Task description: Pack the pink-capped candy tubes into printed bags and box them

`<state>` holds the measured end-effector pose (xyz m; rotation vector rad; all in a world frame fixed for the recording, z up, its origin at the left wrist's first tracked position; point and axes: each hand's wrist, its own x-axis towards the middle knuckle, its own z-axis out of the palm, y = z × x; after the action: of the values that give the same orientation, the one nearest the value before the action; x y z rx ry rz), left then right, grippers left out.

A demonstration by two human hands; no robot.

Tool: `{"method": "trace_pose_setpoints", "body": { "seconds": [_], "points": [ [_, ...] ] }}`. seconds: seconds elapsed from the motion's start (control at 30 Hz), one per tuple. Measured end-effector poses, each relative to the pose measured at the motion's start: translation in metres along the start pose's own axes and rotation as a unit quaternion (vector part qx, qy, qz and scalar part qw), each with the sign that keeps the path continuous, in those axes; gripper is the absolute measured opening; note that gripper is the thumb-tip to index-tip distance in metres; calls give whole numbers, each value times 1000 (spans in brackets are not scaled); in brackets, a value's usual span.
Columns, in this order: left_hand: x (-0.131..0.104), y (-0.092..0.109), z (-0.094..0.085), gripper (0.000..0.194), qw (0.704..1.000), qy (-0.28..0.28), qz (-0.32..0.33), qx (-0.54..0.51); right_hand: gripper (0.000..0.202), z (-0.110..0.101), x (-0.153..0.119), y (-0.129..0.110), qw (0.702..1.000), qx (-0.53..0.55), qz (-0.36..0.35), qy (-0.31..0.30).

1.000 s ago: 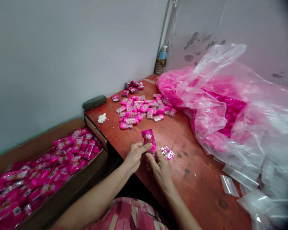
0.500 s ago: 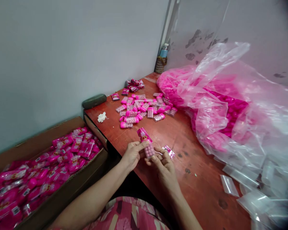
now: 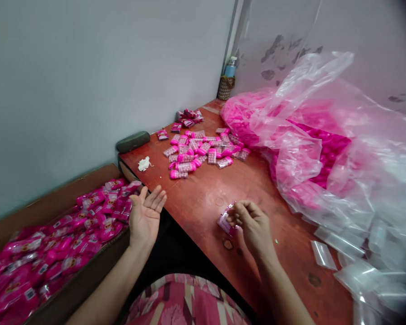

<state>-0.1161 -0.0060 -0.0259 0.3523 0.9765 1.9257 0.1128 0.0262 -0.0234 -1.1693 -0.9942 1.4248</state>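
My left hand is open, palm up and fingers apart, at the table-side edge of the cardboard box, holding nothing. Just past its thumb is a pink packet, blurred, over the box's far end; I cannot tell whether it rests on the others. Inside the box lie many pink wrapped packets. My right hand is over the red table, thumb and fingers pinched at the edge of a shiny pink-and-silver printed sleeve. Its fingertips are partly hidden.
Several pink-capped clear containers of pink balls lie piled mid-table, printed sleeves behind them. A large clear bag of pink pieces fills the right side, clear plastic pieces below it. A green case and white scrap lie at the left corner.
My left hand has let go of the wrapped packet and moved left to the box, opening. My right hand has moved slightly right and pinches the shiny sleeve that lay on the table.
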Motion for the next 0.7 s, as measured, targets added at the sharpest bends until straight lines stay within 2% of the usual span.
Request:
{"method": "trace_pose_setpoints", "body": {
  "seconds": [0.07, 0.1, 0.13, 0.2, 0.27, 0.3, 0.33, 0.37, 0.4, 0.43, 0.6, 0.7],
  "points": [
    [1, -10, 3, 46, 992, -49, 9, 116, 20, -14, 1, -1, 1000, -13, -4, 25],
    [-1, -19, 9, 44, 975, -101, 17, 199, 21, -20, 1, -1, 999, -19, -4, 33],
    [-4, -30, 17, 42, 941, -169, 35, 291, 21, -24, 0, 0, 999, -25, -4, 39],
    [-10, -55, 37, 38, 826, -321, 103, 452, 22, -30, -3, 3, 998, -36, -3, 51],
    [-15, -78, 54, 40, 706, -419, 164, 546, 22, -34, -7, 6, 997, -46, -1, 58],
    [-17, -88, 60, 40, 662, -438, 183, 580, 23, -36, -9, 7, 997, -51, 0, 59],
    [-18, -95, 64, 38, 633, -446, 196, 602, 23, -38, -10, 7, 997, -56, 1, 59],
    [-18, -101, 66, 35, 619, -446, 201, 615, 24, -40, -12, 7, 996, -60, 2, 60],
    [-18, -106, 66, 31, 622, -442, 202, 614, 24, -42, -13, 7, 996, -63, 3, 61],
    [-18, -108, 66, 26, 639, -436, 197, 602, 24, -44, -13, 7, 996, -67, 5, 63],
    [-21, -106, 66, 18, 798, -387, 110, 449, 23, -48, -12, 14, 992, -92, -5, 89],
    [-28, -100, 70, 20, 840, -370, 60, 393, 33, -41, -7, 21, 991, -74, -24, 113]
  ]
}}
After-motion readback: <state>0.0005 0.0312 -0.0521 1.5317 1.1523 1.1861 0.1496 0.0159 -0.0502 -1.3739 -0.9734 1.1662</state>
